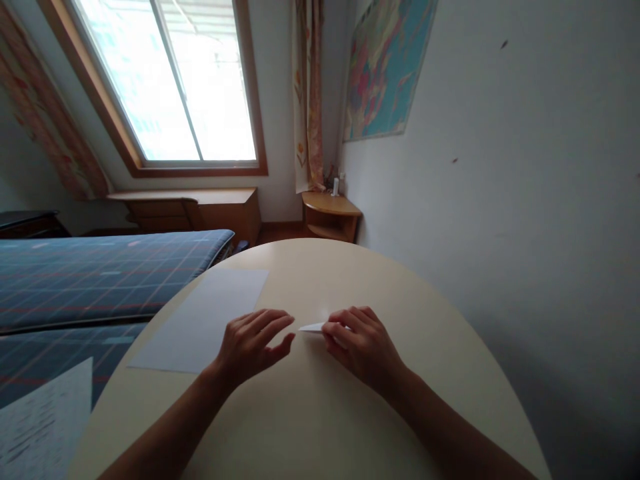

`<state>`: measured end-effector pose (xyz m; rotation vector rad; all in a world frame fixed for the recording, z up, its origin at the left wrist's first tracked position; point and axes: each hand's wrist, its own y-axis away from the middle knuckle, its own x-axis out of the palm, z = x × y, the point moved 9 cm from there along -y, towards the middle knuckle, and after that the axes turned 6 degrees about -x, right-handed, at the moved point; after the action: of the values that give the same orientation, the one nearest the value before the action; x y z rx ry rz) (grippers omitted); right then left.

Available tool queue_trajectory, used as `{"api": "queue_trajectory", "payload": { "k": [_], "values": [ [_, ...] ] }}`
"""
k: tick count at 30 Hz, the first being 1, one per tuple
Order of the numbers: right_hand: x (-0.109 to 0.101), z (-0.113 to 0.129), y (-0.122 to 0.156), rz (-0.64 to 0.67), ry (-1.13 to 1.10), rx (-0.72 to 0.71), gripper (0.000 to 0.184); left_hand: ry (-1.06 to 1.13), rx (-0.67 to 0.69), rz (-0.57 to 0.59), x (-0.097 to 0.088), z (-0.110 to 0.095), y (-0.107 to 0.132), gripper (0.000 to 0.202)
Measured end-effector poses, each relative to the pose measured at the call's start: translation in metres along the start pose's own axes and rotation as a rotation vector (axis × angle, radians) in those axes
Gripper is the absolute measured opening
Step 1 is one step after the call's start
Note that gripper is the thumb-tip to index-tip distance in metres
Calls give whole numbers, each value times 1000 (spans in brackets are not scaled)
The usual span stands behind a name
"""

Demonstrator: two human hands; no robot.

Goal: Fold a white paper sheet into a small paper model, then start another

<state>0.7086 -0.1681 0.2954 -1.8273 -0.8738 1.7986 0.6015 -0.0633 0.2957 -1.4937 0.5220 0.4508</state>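
Note:
My right hand (pixel 356 337) pinches a small folded piece of white paper (pixel 311 327) a little above the round table (pixel 320 427). The paper's pointed end sticks out to the left; the rest is hidden behind my fingers. My left hand (pixel 257 340) is just left of that tip, with thumb and fingers apart and nothing between them. Beyond my left hand, a flat white sheet (pixel 200 327) lies on the left part of the table.
A written sheet (pixel 45 427) is at the lower left by the table's edge. Blue plaid mattresses (pixel 100 280) border the table on the left. The white wall (pixel 525 233) rises on the right. A corner shelf (pixel 333 205) and desk (pixel 230 199) stand beyond.

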Motion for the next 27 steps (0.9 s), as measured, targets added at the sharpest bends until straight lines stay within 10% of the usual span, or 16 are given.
{"api": "queue_trajectory", "payload": {
  "k": [7, 27],
  "values": [
    [2, 11, -1, 1, -41, -51, 6, 109, -5, 159, 27, -19, 4, 12],
    [2, -2, 0, 65, 111, -137, 13, -8, 81, 130, 24, -12, 9, 21]
  ]
}}
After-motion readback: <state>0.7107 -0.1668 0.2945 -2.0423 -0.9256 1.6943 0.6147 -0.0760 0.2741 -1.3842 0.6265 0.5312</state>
